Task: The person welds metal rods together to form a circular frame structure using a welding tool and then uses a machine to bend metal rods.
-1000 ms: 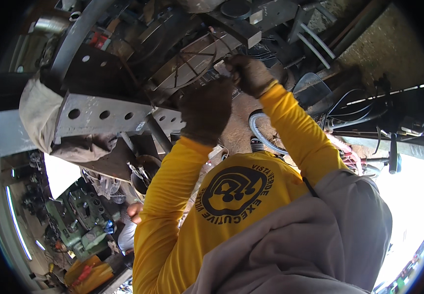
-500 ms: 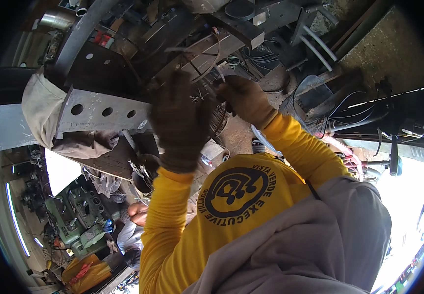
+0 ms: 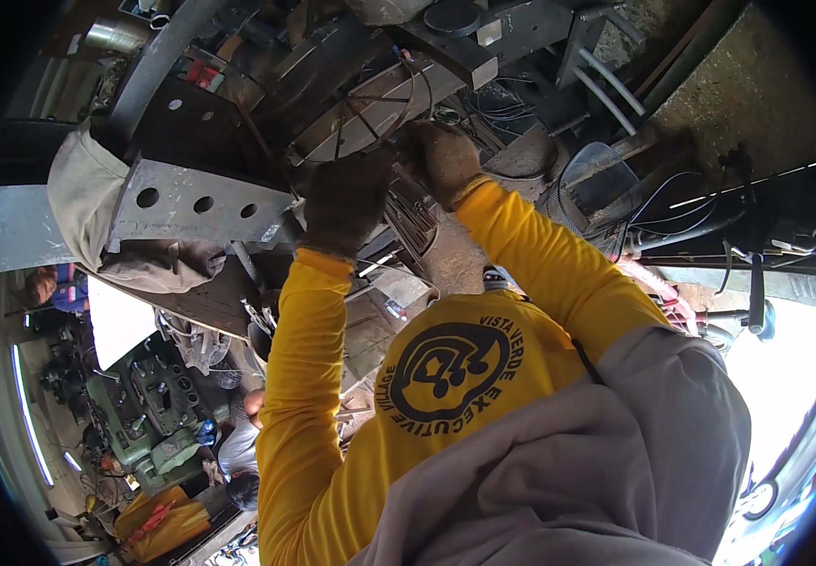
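Note:
Dark brown work gloves cover both of my hands. My left hand is closed, its fingertips meeting the right glove over the cluttered metalwork. Just to its right, my right hand is curled shut as well. Whatever is between the fingers is hidden by the gloves. Below the hands lies a bundle of thin metal rods. A thin curved cable loops above them, beside a long steel bar. Left of my left hand is a grey steel plate with round holes.
A beige cloth drapes over the plate's left end. A mesh basket stands right of my right hand. Green machinery and a crouching person are at lower left; another person is at far left.
My left hand has dropped from its raised, blurred position toward the right hand. My right hand has shifted left and slightly up. The pale thin piece at its fingers no longer shows.

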